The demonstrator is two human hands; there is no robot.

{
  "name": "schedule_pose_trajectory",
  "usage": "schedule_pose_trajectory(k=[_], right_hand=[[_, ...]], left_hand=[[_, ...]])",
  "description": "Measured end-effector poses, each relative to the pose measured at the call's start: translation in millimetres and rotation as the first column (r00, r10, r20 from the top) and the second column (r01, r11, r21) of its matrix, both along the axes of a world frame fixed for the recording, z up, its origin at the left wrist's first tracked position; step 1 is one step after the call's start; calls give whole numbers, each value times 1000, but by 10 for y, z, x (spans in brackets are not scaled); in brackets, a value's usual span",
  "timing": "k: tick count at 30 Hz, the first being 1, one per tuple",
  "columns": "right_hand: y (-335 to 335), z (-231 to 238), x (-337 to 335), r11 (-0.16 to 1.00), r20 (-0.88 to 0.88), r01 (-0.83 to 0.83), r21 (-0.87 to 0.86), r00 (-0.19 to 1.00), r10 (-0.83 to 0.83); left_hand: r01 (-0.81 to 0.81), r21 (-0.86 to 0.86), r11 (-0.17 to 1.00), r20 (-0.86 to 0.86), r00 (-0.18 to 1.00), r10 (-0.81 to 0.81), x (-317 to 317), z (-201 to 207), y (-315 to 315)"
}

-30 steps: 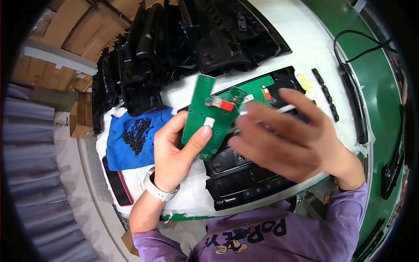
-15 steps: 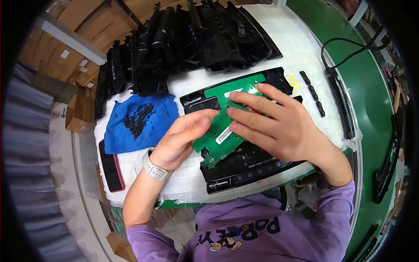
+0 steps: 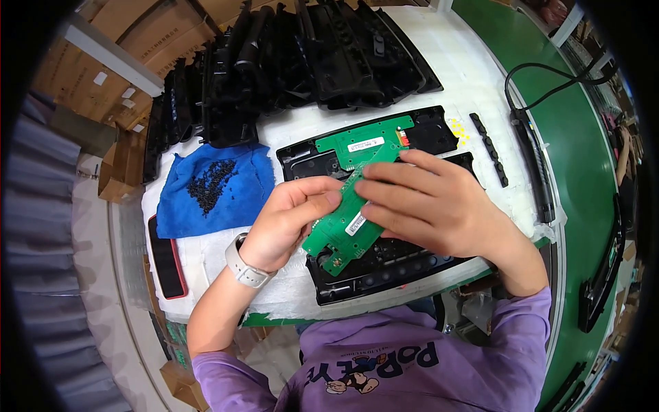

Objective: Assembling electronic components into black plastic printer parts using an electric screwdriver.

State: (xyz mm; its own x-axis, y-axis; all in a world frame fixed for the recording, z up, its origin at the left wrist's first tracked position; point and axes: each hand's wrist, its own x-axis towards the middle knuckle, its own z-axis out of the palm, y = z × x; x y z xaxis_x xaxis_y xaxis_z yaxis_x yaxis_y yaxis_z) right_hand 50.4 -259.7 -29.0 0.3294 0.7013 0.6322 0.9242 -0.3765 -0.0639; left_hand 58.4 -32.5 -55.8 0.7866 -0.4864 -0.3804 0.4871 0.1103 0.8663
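Note:
A green circuit board with a white label is tilted between my two hands, above the black plastic housings. My left hand pinches its left edge between thumb and fingers. Across its upper right side lie the fingers of my right hand, gripping it; the right thumb is hidden. Beyond it, a second green circuit board sits in the far black housing, with a small red and yellow connector at its right end. The near black housing, partly covered by my hands and the held board, has a row of round buttons.
At the left, small black screws lie on a blue cloth near a phone. Black plastic housings are stacked at the back. To the right are yellow bits, a black button strip and a corded electric screwdriver.
The held board has turned slightly and moved a little lower, uncovering more of the far board's label and connector. My right hand has shifted down with it; both hands keep their hold.

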Motion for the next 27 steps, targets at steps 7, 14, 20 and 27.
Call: schedule_pose_trajectory(k=[7, 14, 20, 27], right_hand=[[-94, 148, -79, 1000, 50, 18, -3, 999, -17], [-352, 473, -130, 989, 187, 127, 77, 972, -139], [-267, -141, -61, 997, 280, 29, -74, 960, -7], [-309, -166, 42, 961, 159, 10, -277, 987, 35]], left_hand=[[5, -163, 987, -88, 996, -20, 2, -9, 22], [-425, 15, 905, 397, 833, 385, 98, 73, 121], [-471, 56, 880, 377, 827, 418, 185, 28, 229], [-367, 125, 922, 417, 862, 287, 101, -45, 126]])
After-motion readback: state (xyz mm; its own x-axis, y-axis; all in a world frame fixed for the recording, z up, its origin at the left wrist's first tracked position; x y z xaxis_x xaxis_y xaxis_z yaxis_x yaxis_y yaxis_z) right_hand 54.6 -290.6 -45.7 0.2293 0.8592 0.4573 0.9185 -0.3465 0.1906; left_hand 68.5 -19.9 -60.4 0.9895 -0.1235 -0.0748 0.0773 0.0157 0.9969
